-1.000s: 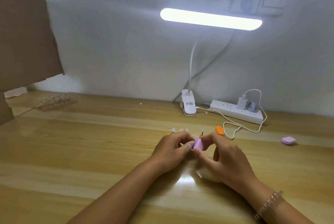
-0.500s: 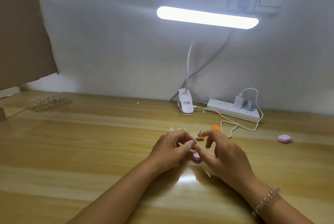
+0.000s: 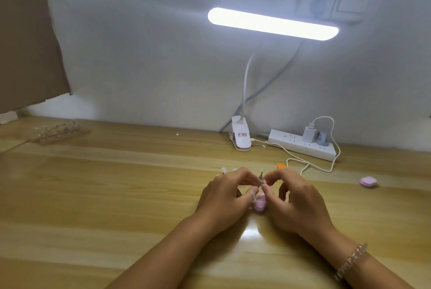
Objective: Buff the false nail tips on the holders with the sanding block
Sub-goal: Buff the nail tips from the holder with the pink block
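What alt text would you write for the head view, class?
A left hand and right hand pinch a small holder together over a wooden table. A pink block lies on the table between them; a lit lamp shines behind.

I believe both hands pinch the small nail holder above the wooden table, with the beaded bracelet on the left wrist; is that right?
No: the head view shows the beaded bracelet on the right wrist. The left hand and right hand pinch the small nail holder above the wooden table.
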